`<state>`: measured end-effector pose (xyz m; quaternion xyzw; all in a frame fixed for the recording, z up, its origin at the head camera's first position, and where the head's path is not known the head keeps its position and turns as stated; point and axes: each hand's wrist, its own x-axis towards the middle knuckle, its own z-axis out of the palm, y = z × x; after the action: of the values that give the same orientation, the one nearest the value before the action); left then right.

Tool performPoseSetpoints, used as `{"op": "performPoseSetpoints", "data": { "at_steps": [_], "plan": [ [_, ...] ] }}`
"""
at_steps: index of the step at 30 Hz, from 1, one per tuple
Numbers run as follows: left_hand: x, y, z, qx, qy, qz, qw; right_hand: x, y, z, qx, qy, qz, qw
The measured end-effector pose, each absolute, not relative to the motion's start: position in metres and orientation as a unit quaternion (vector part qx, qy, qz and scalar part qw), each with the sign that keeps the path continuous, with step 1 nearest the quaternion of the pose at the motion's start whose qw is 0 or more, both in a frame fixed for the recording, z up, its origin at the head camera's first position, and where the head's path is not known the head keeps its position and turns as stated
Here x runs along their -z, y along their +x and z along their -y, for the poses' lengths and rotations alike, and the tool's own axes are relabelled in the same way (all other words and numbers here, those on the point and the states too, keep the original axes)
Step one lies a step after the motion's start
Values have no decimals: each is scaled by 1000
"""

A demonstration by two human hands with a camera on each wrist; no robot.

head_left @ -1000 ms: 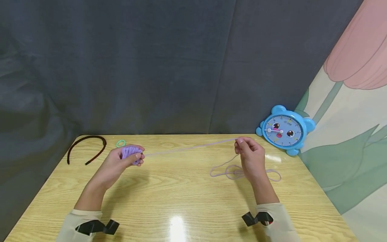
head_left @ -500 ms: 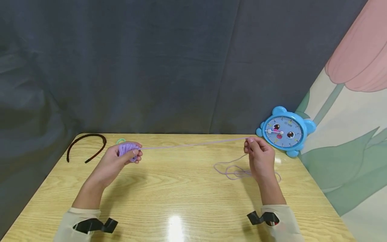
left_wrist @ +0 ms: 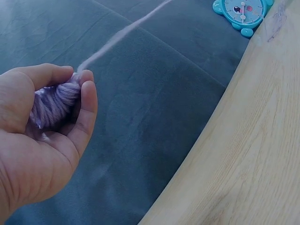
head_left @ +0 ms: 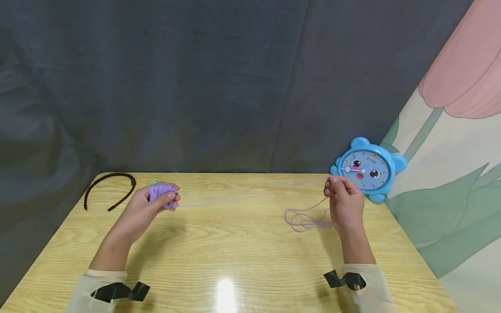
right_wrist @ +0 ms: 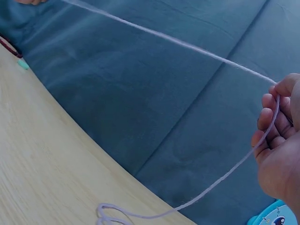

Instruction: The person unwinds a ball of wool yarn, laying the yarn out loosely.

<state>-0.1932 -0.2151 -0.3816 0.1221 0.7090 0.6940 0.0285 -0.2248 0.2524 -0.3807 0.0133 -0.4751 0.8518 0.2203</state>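
Left grip has purple yarn cupped, way left of the clock. Right grip pinches the strand near the clock.

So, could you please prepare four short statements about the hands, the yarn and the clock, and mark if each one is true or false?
1. The left hand holds wound purple yarn. True.
2. The blue clock is near the right edge of the table. True.
3. The right hand is holding the clock. False: the right hand pinches a yarn strand.
4. The dark curved band lies between the hands. False: the band lies left of both.
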Motion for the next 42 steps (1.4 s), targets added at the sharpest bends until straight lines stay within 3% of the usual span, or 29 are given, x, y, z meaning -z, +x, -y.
{"op": "performPoseSetpoints", "data": {
  "at_steps": [42],
  "plan": [
    [381, -193, 226, -716, 118, -688, 22, 375, -224, -303, -878, -42, 371, 300]
  ]
}}
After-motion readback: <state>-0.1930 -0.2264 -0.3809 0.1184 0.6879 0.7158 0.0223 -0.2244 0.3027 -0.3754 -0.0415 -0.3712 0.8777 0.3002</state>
